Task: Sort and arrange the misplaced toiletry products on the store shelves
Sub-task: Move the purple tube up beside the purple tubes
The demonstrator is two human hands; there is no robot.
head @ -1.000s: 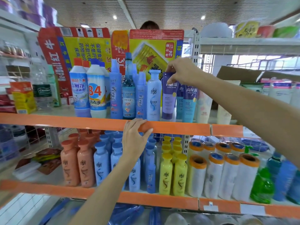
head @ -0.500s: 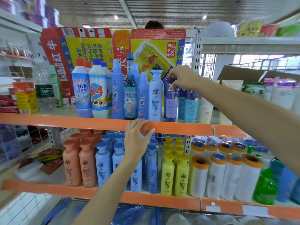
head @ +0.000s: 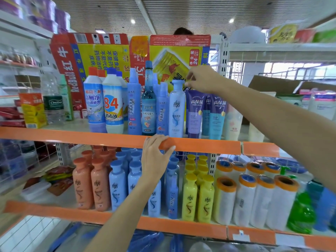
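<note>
Compared with a second ago, we are no longer gripping the purple tube (head: pixel 194 113): back then our right hand (head: pixel 203 80) was curled around its top, lifted a little, and half a second ago we were lowering it into the row. Now the tube is standing upright on the orange upper shelf (head: pixel 200 145), just right of the pale blue shampoo bottle (head: pixel 176 108) and touching the teal tubes (head: pixel 217 117) on its other side.

Our right hand is hovering just above the tube's crimped top, above and to the right of the shampoo bottle's cap. The fingertips (head: pixel 189 81) are curling downward, thumb and forefinger drawn close together, and we are seeing nothing held between them; the tube's top edge is sitting just below the knuckles, and whether skin is still brushing it we cannot tell.

Our left hand (head: pixel 154 155) is resting where it was, below the shampoo bottle, fingers spread and laid flat over the shelf's front lip, the thumb tucked underneath.

Left of the shampoo bottle, the blue spray bottles (head: pixel 134 104) and the 84 disinfectant bottle (head: pixel 112 106) are standing in line.
</note>
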